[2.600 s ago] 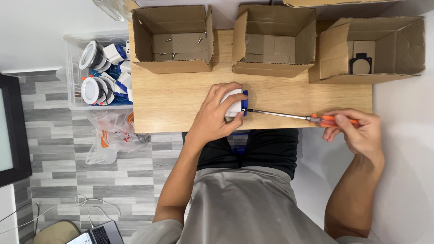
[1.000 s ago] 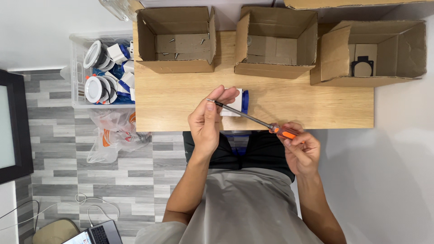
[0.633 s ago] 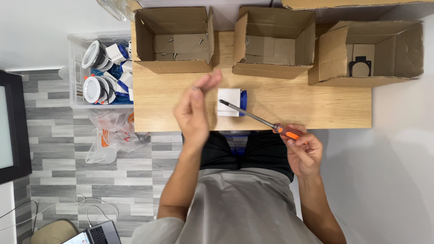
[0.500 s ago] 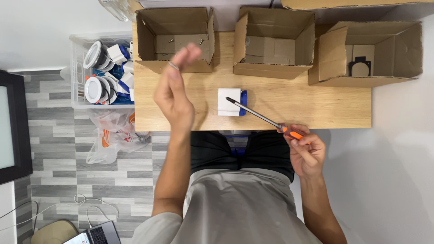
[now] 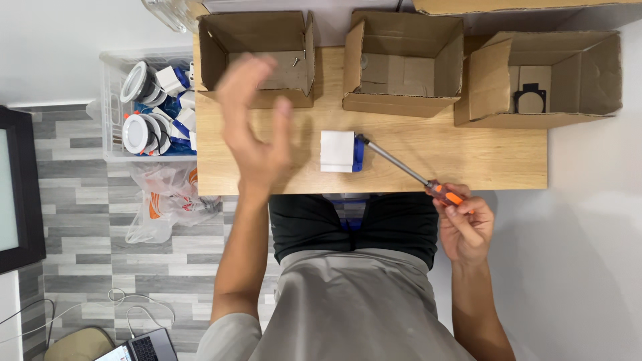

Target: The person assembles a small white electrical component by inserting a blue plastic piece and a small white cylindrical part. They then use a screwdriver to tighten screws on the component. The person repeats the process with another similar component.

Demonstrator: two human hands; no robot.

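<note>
Over the desk (image 5: 468, 157), the left hand (image 5: 254, 127) has lifted off the white-and-blue block (image 5: 340, 151) and now hovers spread wide and empty before the leftmost cardboard box (image 5: 257, 53). The block lies alone mid-desk (no longer steadied), while the right hand (image 5: 465, 227) grips the orange-handled screwdriver (image 5: 408, 170), whose tip is at the block's blue edge.

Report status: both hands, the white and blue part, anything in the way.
Left hand open, raised over desk, empty. Right hand grips orange-handled screwdriver, tip at white and blue part on wooden desk. Nothing in the way.
</note>
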